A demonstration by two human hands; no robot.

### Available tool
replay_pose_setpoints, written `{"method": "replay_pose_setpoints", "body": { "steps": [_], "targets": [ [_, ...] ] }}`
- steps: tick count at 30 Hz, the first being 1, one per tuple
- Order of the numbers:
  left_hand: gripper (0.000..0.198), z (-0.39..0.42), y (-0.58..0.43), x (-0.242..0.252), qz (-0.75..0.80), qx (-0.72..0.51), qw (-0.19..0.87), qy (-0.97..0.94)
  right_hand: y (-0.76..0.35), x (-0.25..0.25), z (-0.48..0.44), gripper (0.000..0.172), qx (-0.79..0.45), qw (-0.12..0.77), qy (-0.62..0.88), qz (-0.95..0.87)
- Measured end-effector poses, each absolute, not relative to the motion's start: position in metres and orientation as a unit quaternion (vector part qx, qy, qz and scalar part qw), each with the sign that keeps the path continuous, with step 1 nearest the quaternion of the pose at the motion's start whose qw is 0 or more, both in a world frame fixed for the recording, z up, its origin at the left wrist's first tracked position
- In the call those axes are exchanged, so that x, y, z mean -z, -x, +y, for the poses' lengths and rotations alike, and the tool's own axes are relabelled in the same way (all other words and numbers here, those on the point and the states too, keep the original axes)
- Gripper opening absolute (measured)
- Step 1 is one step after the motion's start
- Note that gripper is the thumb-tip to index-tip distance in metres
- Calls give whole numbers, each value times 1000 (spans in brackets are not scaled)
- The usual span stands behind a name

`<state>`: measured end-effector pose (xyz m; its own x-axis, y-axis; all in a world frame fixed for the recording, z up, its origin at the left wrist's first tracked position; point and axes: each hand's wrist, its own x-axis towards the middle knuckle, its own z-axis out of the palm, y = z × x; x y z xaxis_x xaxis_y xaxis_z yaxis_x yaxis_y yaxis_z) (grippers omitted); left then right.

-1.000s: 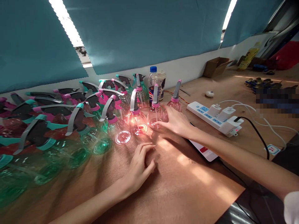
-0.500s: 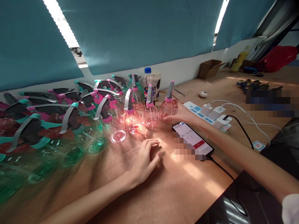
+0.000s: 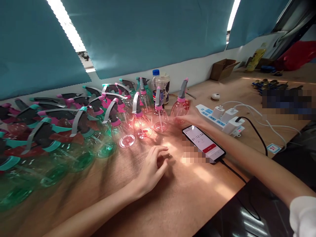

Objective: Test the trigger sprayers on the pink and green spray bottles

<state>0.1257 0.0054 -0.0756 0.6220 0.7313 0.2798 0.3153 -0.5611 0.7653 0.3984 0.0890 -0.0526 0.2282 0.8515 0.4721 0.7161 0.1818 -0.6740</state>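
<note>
**Head view: right hand against an upright pink spray bottle**

Shows the right hand extended across the table, fingers laid against the lower right side of the bottle's round, clear body. Impossible to tell whether those fingers curl round it or only press on it, since the plastic and the glare blur them.

Places the bottle at the right end of a short row of pink sprayers, just left of a white power strip and just beyond a phone. Appears to stand on its base, long axis close to vertical, top leaning a little to the right. Carries a grey trigger head with a pink tip, pointing up and to the right, away from the camera.

Finds the left hand nearer the camera and apart from the bottle. Loosely open, fingers bent, fingertips on the bare wood, holding nothing.

Shows the phone flat on the wood, screen lit and facing up, a black cable plugged into its near end. Behind the row, near the wall, a drink bottle with a blue cap. To the left, a dense crowd of green and pink sprayers, upright and packed close, the nearest ones blurred. Farther right along the wall, an open cardboard box.
</note>
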Motion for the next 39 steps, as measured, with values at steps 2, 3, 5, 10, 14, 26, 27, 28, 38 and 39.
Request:
{"method": "replay_pose_setpoints", "body": {
  "steps": [2, 3, 5, 10, 14, 26, 27, 28, 38, 39],
  "targets": [
    [23, 5, -123, 70, 327, -303, 336, -830, -397, 40, 74, 78, -65, 483, 637, -597],
    [22, 5, -121, 66, 335, -304, 331, -828, -394, 33, 64, 79, -61, 492, 634, -594],
    [22, 6, -116, 59, 353, -308, 328, -820, -384, 20, 41, 77, -53, 494, 612, -615],
    [29, 6, -98, 44, 375, -362, 338, -784, -338, 13, -13, 71, -92, 454, 571, -678],
    [53, 4, -78, 37, 352, -396, 327, -782, -300, 33, -32, 78, -161, 429, 532, -712],
    [76, -3, -31, 19, 386, -391, 311, -775, -210, 62, -27, 93, -109, 420, 413, -801],
    [76, -3, -29, 17, 390, -391, 314, -772, -204, 64, -27, 94, -108, 420, 406, -805],
    [76, -3, -26, 14, 394, -393, 320, -767, -197, 66, -27, 95, -104, 421, 399, -808],
    [21, -8, -1, -8, 409, -384, 305, -770, -150, 92, -25, 118, -37, 469, 328, -819],
    [16, -9, 1, -8, 409, -391, 304, -767, -149, 91, -24, 119, -50, 464, 320, -825]
  ]
}}
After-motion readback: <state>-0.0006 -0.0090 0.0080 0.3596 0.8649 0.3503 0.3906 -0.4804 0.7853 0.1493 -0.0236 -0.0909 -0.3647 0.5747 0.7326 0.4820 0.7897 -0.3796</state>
